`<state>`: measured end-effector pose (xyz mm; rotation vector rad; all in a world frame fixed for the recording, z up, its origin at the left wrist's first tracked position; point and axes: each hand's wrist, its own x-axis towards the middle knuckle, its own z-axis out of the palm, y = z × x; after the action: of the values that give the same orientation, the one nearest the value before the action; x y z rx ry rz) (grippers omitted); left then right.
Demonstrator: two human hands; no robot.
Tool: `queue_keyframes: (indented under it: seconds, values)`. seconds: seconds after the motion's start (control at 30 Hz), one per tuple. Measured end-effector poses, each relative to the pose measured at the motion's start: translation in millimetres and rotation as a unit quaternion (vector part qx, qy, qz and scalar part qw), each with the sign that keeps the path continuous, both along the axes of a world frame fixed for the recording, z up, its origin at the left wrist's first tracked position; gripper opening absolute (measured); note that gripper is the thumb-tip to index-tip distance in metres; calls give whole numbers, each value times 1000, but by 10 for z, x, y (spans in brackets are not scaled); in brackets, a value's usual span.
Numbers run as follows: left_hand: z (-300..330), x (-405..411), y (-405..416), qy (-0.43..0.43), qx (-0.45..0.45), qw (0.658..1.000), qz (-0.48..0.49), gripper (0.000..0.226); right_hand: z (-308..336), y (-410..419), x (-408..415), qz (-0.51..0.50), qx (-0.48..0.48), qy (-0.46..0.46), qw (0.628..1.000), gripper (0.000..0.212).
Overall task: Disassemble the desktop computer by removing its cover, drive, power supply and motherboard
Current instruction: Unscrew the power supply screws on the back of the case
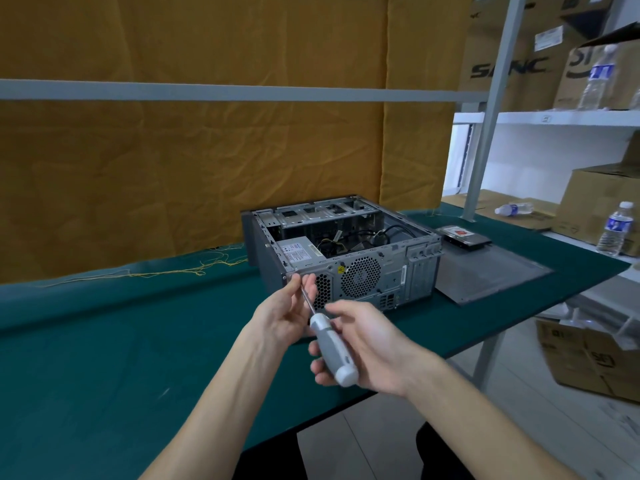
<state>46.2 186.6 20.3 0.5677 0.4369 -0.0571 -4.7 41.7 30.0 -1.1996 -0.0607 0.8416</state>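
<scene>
The desktop computer case lies open on its side on the green table, rear panel facing me. Inside at the left sits the power supply with cables beside it. The removed grey cover lies flat to the right of the case, and a drive lies behind it. My right hand grips the grey handle of a screwdriver. Its tip points at the case's rear left corner. My left hand pinches the screwdriver's shaft near the tip, right at that corner.
An orange cloth hangs behind the table. Loose yellow threads lie at the table's back edge. White shelves at the right carry cardboard boxes and water bottles. Another box stands on the floor by the table leg.
</scene>
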Motion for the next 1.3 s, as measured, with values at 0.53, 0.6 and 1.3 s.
queue_keyframes:
  seconds: [0.53, 0.6, 1.3]
  values:
    - [11, 4, 6, -23, 112, 993, 10, 25, -7, 101, -34, -57, -86, -31, 994, 27]
    - [-18, -14, 11, -29, 136, 990, 23, 23, -4, 61, -32, -27, -50, -7, 998, 30]
    - [-281, -244, 300, -67, 206, 975, -55, 18, -362, -250, -15, -54, -330, -430, 839, 15]
